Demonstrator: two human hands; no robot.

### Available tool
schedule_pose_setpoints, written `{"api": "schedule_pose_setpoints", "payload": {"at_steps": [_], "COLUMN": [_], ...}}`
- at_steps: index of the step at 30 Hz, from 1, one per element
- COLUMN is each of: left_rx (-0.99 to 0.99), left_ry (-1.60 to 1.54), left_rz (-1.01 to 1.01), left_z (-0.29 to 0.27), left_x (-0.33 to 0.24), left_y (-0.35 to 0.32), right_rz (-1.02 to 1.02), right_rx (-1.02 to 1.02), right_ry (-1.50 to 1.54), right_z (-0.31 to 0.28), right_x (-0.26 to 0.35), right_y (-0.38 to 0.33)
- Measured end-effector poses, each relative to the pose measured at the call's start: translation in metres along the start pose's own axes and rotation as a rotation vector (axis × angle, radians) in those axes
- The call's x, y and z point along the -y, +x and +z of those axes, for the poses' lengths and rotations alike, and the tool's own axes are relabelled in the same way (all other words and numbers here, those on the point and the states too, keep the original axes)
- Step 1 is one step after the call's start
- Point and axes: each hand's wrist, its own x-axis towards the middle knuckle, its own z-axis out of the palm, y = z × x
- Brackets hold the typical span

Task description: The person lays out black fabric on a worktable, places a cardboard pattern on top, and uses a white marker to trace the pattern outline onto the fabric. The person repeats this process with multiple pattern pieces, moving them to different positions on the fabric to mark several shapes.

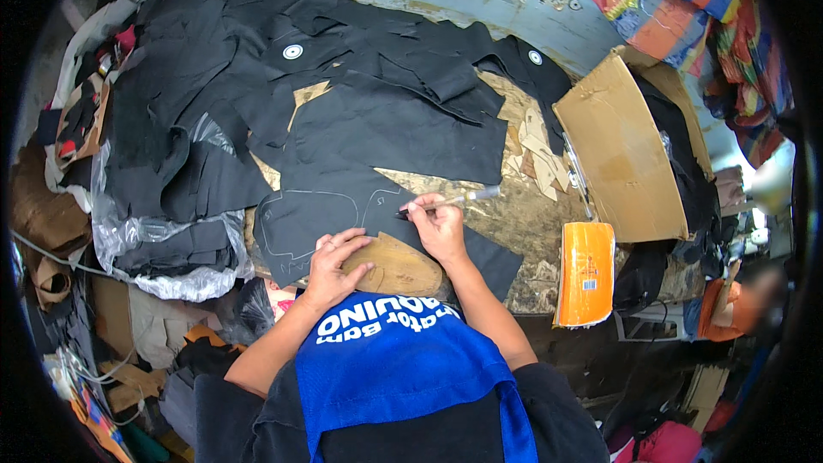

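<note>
Tracing, it seems: left hand [337, 267] spread open on the tan template [401, 267] near the bench's [525, 250] front edge, right hand [437, 227] gripping a pen [454, 200]. Next stroke probably wants steady pressure.

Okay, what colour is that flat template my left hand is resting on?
The template is tan brown, seen best in the head view.

The stained brown wooden table [506, 221] bears heaped black cloth [369, 111] from ten to twelve o'clock, pale scraps [540, 153] at two, a cardboard box [624, 150] at three, an orange packet [586, 273] at four, and a white-lined black sheet [377, 204] at seven.
</note>
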Motion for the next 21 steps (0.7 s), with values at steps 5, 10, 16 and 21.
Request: {"api": "schedule_pose_setpoints", "payload": {"at_steps": [5,10,16,21], "left_rx": [-0.075,-0.067,-0.242,-0.306], "left_ry": [-0.089,-0.221,0.114,0.513], "left_rz": [-0.039,-0.122,-0.105,-0.400], "left_z": [0.000,0.000,-0.049,-0.084], "left_x": [0.001,-0.002,0.009,0.024], "left_y": [0.000,-0.003,-0.007,-0.007], "right_rz": [0.109,0.031,-0.066,-0.051], "right_rx": [0.057,0.052,-0.528,-0.929], "right_ry": [-0.145,-0.297,-0.223,-1.061], "right_z": [-0.012,-0.022,-0.136,-0.210], "right_x": [0.028,0.039,0.070,0.089], "right_y": [-0.044,-0.064,-0.091,-0.114]}}
